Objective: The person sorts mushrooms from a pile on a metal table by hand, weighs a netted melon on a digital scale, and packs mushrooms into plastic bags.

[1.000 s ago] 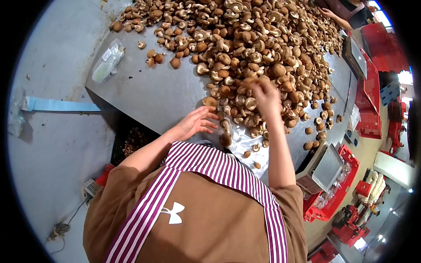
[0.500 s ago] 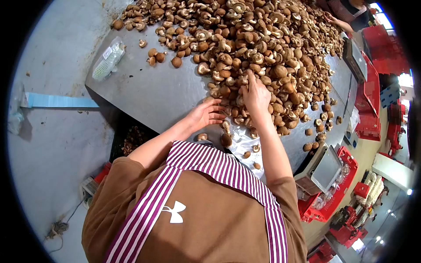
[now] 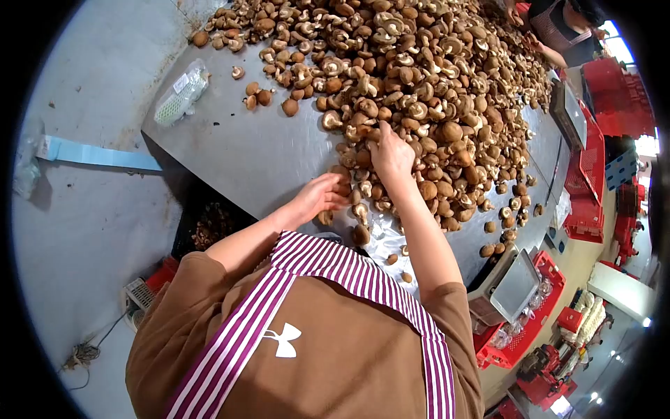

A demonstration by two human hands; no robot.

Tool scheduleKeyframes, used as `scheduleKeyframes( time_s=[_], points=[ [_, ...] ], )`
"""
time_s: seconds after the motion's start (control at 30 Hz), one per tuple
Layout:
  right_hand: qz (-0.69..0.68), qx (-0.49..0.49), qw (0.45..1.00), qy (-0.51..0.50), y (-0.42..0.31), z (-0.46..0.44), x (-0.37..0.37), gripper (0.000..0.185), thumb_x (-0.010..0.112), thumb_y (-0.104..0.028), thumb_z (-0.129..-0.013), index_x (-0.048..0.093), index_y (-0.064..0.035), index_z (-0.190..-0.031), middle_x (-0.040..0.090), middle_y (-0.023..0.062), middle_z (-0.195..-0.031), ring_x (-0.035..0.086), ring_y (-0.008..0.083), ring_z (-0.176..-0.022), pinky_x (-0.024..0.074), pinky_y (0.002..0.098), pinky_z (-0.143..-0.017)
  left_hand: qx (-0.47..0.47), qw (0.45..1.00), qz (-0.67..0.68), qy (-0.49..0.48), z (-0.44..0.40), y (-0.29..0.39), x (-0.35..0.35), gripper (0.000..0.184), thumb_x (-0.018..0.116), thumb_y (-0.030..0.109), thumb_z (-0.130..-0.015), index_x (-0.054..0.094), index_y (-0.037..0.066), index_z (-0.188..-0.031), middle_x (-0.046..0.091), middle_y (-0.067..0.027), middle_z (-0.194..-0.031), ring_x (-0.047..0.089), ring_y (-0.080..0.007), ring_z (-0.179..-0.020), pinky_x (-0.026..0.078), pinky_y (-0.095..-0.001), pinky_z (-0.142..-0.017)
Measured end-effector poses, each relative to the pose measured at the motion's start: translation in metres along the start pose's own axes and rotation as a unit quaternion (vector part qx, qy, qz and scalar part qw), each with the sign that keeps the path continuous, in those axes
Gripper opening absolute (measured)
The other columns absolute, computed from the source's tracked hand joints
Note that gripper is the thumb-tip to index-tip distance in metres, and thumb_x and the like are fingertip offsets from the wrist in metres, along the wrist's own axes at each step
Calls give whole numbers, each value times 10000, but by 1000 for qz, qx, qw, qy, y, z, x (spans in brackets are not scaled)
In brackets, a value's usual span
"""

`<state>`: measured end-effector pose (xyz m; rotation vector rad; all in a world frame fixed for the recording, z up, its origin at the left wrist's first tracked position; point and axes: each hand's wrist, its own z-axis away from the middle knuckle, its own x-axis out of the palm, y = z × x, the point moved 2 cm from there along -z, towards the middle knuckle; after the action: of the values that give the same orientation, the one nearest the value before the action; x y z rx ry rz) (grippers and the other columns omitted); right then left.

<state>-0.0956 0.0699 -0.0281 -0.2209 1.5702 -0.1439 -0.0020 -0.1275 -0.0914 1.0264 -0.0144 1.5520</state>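
Observation:
A large heap of brown shiitake mushrooms (image 3: 447,105) covers much of the metal table (image 3: 237,150). At its near left edge is my left hand (image 3: 319,198), fingers curled together around a mushroom (image 3: 340,171) that shows at the fingertips. My right hand (image 3: 393,157) reaches into the front of the heap, thumb and index finger closing on a mushroom; its other fingers are partly hidden. Between my forearms, a few loose mushrooms and a clear plastic bag (image 3: 382,234) lie by the table's near edge.
A netted plastic package (image 3: 183,94) lies on the table's left. Grey scales (image 3: 516,283) and red crates (image 3: 541,314) stand to the right. Another person's hand (image 3: 534,43) is at the heap's far right. A dark bin (image 3: 209,227) sits below the left edge.
My left hand's spread fingers have drawn together, and the hand has shifted slightly left and down. My right hand has moved a little left over the heap. The view has shifted slightly.

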Motion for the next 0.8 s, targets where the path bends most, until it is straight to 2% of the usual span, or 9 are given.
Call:
scheduleKeyframes(
  time_s=[0.17,0.3,0.37,0.43,0.5,0.53,0.57,0.7,0.8],
  points=[
    [1,-10,1000,-12,6,-12,23,284,721,-248,-827,575,-56,-976,701,150,-856,695,330,-758,548,439,-633,-14,903,-421,91,34,1,-30,346,555,262,-999,557,39,-1265,633,-90,-1000,624,-152,-787,539,-275,-670],
    [-187,6,979,-82,-21,7,-13,357,752,-276,-832,592,-31,-1038,687,184,-881,677,366,-802,538,440,-690,-31,964,-261,36,27,-38,-43,376,562,319,-1004,560,43,-1258,623,-96,-1127,627,-176,-943,553,-327,-767],
    [-194,-17,968,-160,-35,22,-12,337,749,-244,-847,598,-26,-1055,683,177,-861,679,358,-825,540,436,-719,-32,993,-102,49,29,-19,-18,501,424,501,-1032,552,83,-1277,646,-99,-1149,638,-222,-982,532,-373,-799],
    [-179,-86,955,-222,-57,38,-25,374,756,-240,-804,627,-39,-1092,667,165,-964,675,351,-878,556,417,-763,-26,983,180,13,24,-1,-6,582,354,583,-1021,558,108,-1288,660,-92,-1158,641,-237,-983,518,-364,-776],
    [-233,-243,921,-197,-69,49,-33,420,756,-244,-801,633,-38,-1146,636,161,-1094,642,339,-989,541,408,-844,-24,969,246,22,24,16,-9,610,316,608,-1016,572,125,-1288,667,-93,-1164,645,-249,-967,512,-348,-721],
    [-190,-200,918,-285,-76,38,-48,463,758,-252,-799,632,-46,-1194,611,170,-1143,608,336,-1063,520,400,-897,-44,968,247,10,21,20,-16,583,330,587,-1019,589,125,-1263,671,-93,-1146,651,-250,-936,507,-343,-700],
    [-192,-237,940,-152,-72,28,-44,450,756,-255,-806,637,-41,-1183,621,171,-1106,617,330,-1036,530,407,-871,-64,967,248,-2,20,23,-22,557,345,566,-1023,607,125,-1239,674,-94,-1129,656,-250,-905,502,-338,-679],
    [-101,-209,973,2,-43,-73,-25,539,721,-306,-865,573,-41,-1310,593,169,-1274,577,315,-1161,464,459,-981,-28,977,205,-57,29,23,-51,352,525,384,-1001,654,63,-1070,678,-109,-1021,662,-231,-807,508,-306,-560],
    [42,-175,981,76,-28,-115,-21,658,693,-361,-884,449,-82,-1429,566,158,-1316,497,323,-1269,341,495,-1099,-7,979,203,21,56,19,-93,283,576,322,-980,653,53,-1022,674,-116,-984,659,-226,-804,505,-292,-534]
  ],
)
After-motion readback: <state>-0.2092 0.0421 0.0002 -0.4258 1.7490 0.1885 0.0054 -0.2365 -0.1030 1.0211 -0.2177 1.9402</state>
